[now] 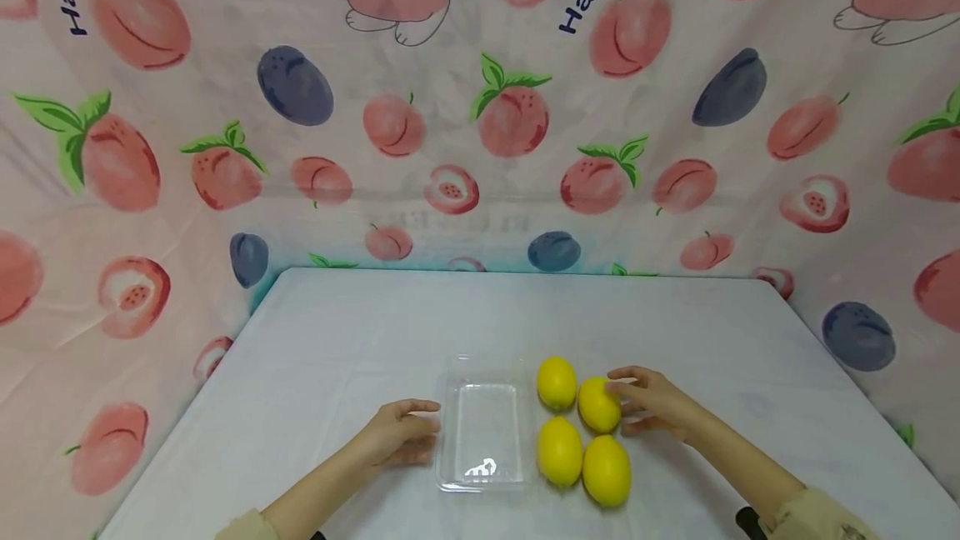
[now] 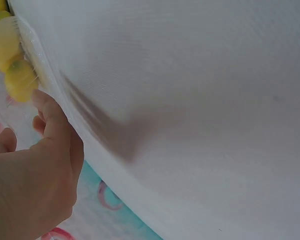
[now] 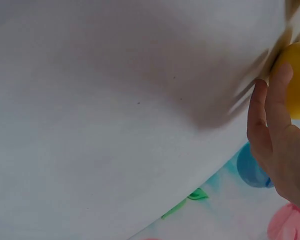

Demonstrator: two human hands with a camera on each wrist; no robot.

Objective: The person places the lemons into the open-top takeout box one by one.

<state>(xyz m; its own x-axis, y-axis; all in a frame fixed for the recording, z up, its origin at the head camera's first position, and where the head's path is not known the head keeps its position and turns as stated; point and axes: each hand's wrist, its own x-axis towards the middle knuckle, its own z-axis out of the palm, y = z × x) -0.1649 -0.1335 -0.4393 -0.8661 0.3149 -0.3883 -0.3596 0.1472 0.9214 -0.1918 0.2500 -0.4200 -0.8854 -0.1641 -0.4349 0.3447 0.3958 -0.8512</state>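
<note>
A clear plastic box [image 1: 483,423] lies on the white table, and several yellow lemons are grouped close along its right side. My left hand [image 1: 405,433] is at the box's left wall, its fingertips right by the edge and its fingers loosely bent. On the other side, my right hand [image 1: 656,402] reaches the far right lemon [image 1: 598,405]; in the right wrist view its straight fingers [image 3: 278,100] overlap that lemon's side. Two more lemons, the near left one [image 1: 559,451] and the near right one [image 1: 607,471], sit closer to me, with the far left lemon [image 1: 557,383] beyond.
The white tabletop [image 1: 360,323] spreads around the box and fruit. Behind it hangs a pale pink cloth [image 1: 450,90] printed with peaches and plums, which also covers both sides. The table's back edge meets this cloth.
</note>
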